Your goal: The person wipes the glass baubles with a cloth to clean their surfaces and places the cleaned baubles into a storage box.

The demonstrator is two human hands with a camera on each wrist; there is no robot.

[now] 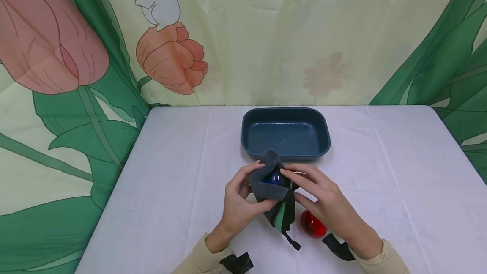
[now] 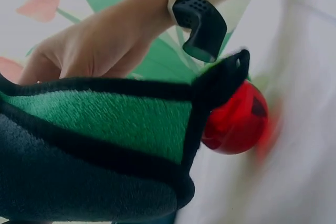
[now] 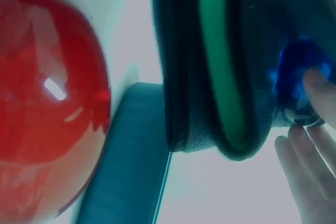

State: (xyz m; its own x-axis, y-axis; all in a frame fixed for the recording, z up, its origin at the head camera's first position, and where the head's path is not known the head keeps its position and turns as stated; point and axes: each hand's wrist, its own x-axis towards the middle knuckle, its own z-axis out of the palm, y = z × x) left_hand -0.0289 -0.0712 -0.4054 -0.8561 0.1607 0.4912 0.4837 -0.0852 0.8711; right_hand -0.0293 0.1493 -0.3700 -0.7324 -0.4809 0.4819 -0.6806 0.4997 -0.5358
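A grey and green cloth (image 1: 269, 184) with black edging is folded around a shiny blue ball (image 1: 274, 177), whose top shows through the fold. My left hand (image 1: 243, 200) grips the cloth from the left, thumb across its front and fingers behind. From the other side my right hand (image 1: 323, 193) pinches the blue ball, its fingertips at the opening of the cloth. In the right wrist view, fingertips lie against the blue ball (image 3: 302, 74) beside the draped cloth (image 3: 220, 66). A corner loop of the cloth (image 2: 105, 119) hangs down in the left wrist view.
A glossy red ball (image 1: 313, 224) sits on the white-covered table (image 1: 171, 172), below the right hand. Just beyond the hands stands a dark blue rectangular basin (image 1: 285, 134). Behind the table hangs a flower-printed curtain (image 1: 258, 33).
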